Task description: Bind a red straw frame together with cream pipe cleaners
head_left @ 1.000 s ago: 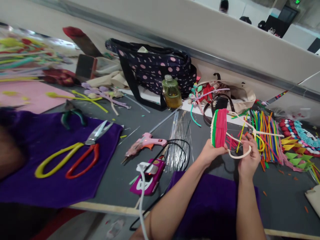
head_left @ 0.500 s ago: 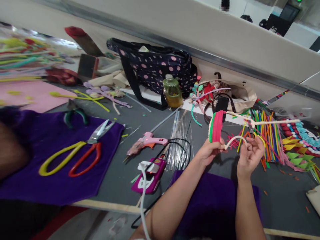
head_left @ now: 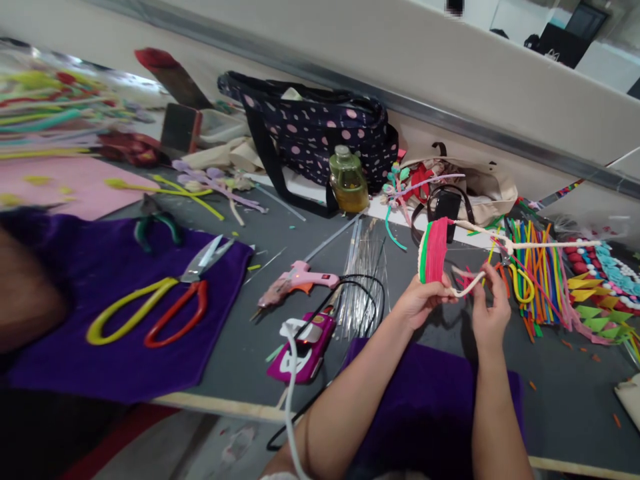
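My left hand is closed on the lower end of a fan-shaped craft piece, striped pink, green and cream like a watermelon slice. From its bottom edge a cream pipe cleaner curves out to the right. My right hand pinches that pipe cleaner between thumb and fingertips. Another cream strand runs from the top of the piece far to the right, with a twisted knot along it. A purple cloth lies beneath my forearms.
A pink glue gun and a magenta power strip with cords lie left of my arms. Large scissors and green-handled pliers rest on another purple cloth. Colourful pipe cleaners lie right. A bottle stands before a dotted bag.
My right hand has moved left, closer to my left hand. The cream pipe cleaner, which arched upward between the hands, now sags in a low curve. The view has shifted slightly.
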Demonstrator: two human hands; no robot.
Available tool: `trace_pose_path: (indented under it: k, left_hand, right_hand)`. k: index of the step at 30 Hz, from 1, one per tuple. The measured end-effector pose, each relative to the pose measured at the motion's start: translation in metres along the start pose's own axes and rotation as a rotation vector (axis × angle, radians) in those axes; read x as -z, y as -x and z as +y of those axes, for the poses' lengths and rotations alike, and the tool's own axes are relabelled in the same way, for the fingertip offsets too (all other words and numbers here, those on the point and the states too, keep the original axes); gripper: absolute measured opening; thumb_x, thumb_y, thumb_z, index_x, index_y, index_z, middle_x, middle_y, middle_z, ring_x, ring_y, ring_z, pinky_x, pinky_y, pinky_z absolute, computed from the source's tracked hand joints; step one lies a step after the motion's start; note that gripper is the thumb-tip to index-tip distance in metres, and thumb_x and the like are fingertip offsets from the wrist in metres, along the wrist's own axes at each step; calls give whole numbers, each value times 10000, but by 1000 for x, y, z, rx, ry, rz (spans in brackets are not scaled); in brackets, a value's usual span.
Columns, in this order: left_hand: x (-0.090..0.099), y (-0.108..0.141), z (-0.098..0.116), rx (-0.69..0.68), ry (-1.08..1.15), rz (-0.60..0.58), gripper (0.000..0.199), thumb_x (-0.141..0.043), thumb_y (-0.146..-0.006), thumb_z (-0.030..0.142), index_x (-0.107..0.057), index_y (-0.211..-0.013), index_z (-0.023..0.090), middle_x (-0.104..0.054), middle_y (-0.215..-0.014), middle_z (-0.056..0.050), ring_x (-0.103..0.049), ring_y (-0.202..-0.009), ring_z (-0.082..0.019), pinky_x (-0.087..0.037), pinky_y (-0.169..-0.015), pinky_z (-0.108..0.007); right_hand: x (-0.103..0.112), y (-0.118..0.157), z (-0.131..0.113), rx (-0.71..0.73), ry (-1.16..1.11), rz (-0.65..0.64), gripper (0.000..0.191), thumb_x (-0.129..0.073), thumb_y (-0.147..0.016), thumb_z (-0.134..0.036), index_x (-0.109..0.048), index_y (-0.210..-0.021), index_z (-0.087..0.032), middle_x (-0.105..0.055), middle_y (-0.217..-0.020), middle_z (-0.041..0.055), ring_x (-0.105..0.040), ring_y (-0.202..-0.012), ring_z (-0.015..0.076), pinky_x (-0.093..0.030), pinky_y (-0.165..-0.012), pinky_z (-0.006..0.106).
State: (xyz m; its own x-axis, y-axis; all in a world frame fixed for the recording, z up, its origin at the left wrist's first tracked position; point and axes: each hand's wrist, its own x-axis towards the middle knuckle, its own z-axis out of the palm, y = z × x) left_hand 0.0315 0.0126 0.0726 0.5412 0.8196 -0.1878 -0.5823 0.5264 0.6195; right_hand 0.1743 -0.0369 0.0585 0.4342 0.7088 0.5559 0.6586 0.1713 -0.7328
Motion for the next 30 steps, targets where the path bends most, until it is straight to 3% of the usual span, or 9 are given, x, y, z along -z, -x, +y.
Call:
trace_pose_path:
  k: [3,6,7,9,11,13,17,21,30]
  left_hand:
    - [0,0,0,-10,10,13,152,-686,-513,94,-586,-624,129,-569,-552,28,-510,-466,-70,-535,-627,-275]
    - [0,0,1,-17,10,3,142,-688,-521,101,-590,-619,127,-571,-563,26,-509,-469,-65,-530,-619,-262]
    - [-1,0,1,-14,6,-2,143,-690,-518,99,-588,-614,127,-565,-558,28,-509,-469,-65,-527,-616,-259]
    - [-1,0,1,-5,-11,-17,144,-691,-513,94,-584,-601,128,-554,-542,31,-508,-464,-66,-519,-608,-255]
    - [-1,0,-1,13,-39,-46,133,-688,-514,97,-583,-590,128,-555,-534,27,-510,-460,-70,-504,-589,-248]
    - [0,0,-3,44,-74,-86,110,-675,-520,103,-593,-590,126,-572,-541,12,-520,-464,-79,-482,-558,-235]
    - [0,-1,-7,91,-128,-133,75,-644,-520,103,-603,-581,117,-585,-528,-11,-541,-471,-100,-441,-517,-220]
    - [0,0,-9,90,-126,-146,91,-643,-503,91,-599,-578,119,-583,-522,-9,-551,-472,-109,-418,-504,-217]
    - [-8,4,-13,135,-180,-239,98,-690,-484,95,-611,-537,114,-584,-526,-17,-538,-470,-111,-404,-485,-223]
  right_hand:
    - [1,1,-9,62,73,210,494,-616,-826,-382,-532,-1265,-172,-541,-1238,159,-542,-1097,261,-460,-894,427]
    - [3,4,-12,-83,-67,406,350,-624,-818,-395,-603,-1085,-170,-591,-966,93,-560,-761,169,-476,-663,312]
    - [4,5,-13,-159,-178,364,295,-605,-829,-410,-619,-997,-168,-585,-848,57,-516,-643,132,-440,-575,269]
    - [4,5,-14,-327,-451,133,315,-547,-853,-465,-627,-884,-161,-527,-683,3,-403,-500,82,-335,-451,212]
    - [3,4,-16,-471,-703,-122,404,-501,-855,-539,-637,-882,-160,-451,-616,-28,-318,-456,63,-255,-402,186]
    - [3,2,-19,-545,-873,-240,425,-520,-828,-580,-641,-929,-184,-361,-597,-54,-260,-456,62,-207,-380,171]
    - [4,1,-21,-533,-1054,-296,303,-654,-750,-545,-596,-803,-253,-231,-608,-69,-206,-477,80,-153,-358,149]
    - [4,0,-16,-546,-1142,-297,327,-662,-756,-531,-524,-698,-240,-198,-619,-70,-177,-471,82,-148,-340,145]
    - [-7,4,-5,-771,-999,-265,282,-659,-769,-474,-580,-776,-204,-365,-512,-91,-352,-377,65,-305,-336,187]
